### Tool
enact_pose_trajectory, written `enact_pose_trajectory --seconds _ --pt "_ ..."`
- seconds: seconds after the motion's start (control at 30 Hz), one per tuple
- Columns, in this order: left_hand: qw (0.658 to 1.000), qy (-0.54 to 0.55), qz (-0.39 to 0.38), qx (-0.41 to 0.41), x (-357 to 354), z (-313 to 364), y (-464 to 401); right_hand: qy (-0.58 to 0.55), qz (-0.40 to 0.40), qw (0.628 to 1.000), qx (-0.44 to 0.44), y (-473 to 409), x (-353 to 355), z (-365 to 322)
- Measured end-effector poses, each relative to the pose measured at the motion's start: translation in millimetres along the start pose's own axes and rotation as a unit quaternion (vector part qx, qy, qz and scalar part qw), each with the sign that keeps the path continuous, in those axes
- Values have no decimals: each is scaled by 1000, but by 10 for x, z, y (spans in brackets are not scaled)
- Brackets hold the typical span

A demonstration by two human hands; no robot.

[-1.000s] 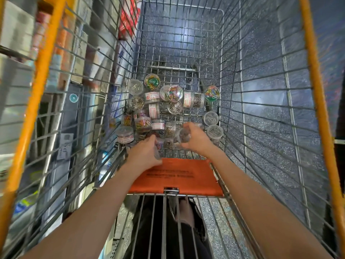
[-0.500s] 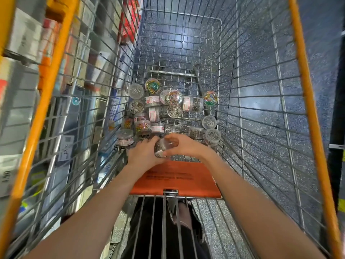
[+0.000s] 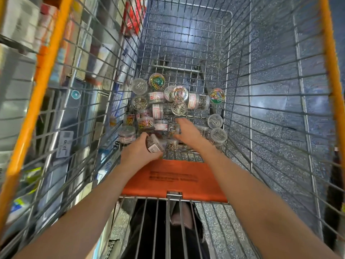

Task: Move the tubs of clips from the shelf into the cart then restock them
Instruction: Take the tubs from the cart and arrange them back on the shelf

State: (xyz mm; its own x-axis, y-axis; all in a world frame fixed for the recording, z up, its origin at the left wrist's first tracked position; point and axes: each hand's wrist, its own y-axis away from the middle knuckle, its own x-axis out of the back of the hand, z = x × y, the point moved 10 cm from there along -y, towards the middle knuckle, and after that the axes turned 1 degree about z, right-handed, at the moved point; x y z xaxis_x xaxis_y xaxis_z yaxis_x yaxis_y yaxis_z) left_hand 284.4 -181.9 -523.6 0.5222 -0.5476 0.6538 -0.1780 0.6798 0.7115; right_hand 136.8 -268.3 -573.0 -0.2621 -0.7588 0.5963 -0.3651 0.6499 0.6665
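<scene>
We look down into a wire shopping cart [image 3: 233, 75] with orange rails, both bare arms reaching in over the orange flap [image 3: 173, 180] at its near end. Our left hand [image 3: 136, 152] grips a clear tub of clips [image 3: 155, 144], fingers curled round it, the tub tilted with its white label facing us. Our right hand [image 3: 188, 132] stretches forward with fingers relaxed and spread, resting among the tubs on the cart floor and holding nothing we can make out.

The rest of the tubs [image 3: 177, 101] lie in a loose heap on the wire bottom of the cart, some upright, some on their sides. Two hold bright coloured clips, one at the far left of the heap [image 3: 157, 81] and one by the right wall [image 3: 217, 95]; most others hold silver clips. A tub with a red-edged label [image 3: 127, 134] stands against the left wall, just beside the left hand.

Through the left wall of the cart, blurred store shelves [image 3: 61, 90] show stacked goods and a price tag [image 3: 64, 144]. Speckled dark floor [image 3: 276, 90] shows through the right wall.
</scene>
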Motion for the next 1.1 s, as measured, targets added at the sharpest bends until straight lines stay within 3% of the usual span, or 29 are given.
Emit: enact_pose_trajectory --seconds 0.1,0.4,0.63,1.1 --pt "999 39 -1 10 -12 -37 -40 33 -26 999 4 -107 -136 15" --pt "1000 3 -13 1 -23 -99 -128 33 -35 999 -14 -273 -318 111" --pt "1000 -24 -7 -15 -2 -62 -135 -7 -32 999 -41 -253 -239 163" --pt "997 -71 5 -32 201 172 175 26 -13 999 -41 168 89 75"
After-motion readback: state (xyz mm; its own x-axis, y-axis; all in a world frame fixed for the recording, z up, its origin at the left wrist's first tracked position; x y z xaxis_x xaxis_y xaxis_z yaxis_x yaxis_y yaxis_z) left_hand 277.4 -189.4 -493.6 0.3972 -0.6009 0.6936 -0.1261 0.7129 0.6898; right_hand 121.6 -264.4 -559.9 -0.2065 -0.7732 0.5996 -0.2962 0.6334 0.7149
